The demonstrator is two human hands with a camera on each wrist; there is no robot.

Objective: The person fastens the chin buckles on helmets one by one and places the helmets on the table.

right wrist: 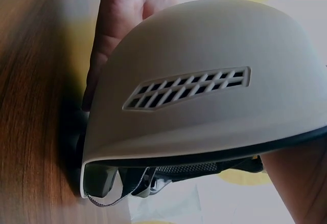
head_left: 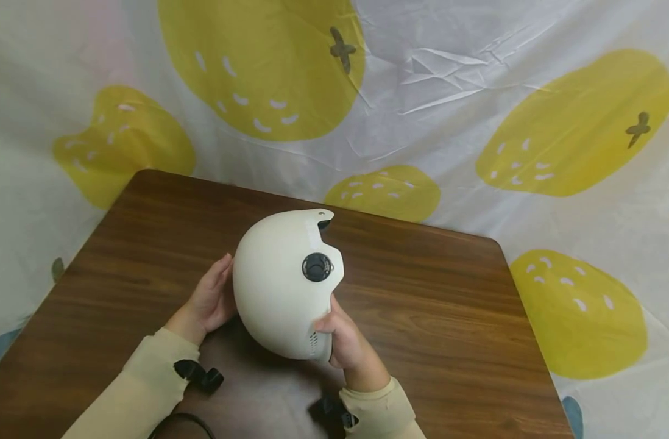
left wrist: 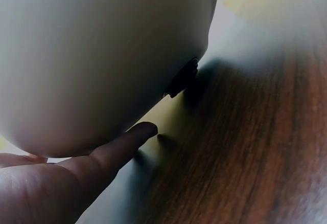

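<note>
A white helmet [head_left: 279,286] is tilted on its side above the table, its opening facing right. A round black knob [head_left: 317,267] sits on its upward side. My left hand [head_left: 216,299] supports the crown from the left with extended fingers, seen under the shell in the left wrist view. My right hand [head_left: 345,341] grips the lower rim, thumb on the outer shell beside the vent grille [right wrist: 189,88] and fingers partly hidden inside. Black straps [right wrist: 138,180] show inside the helmet in the right wrist view.
The brown wooden table [head_left: 433,317] lies under both hands. Behind it hangs a white cloth [head_left: 449,122] with large yellow fruit prints. A black cable [head_left: 183,417] curves at the front edge. Black wrist mounts [head_left: 200,375] are on both sleeves.
</note>
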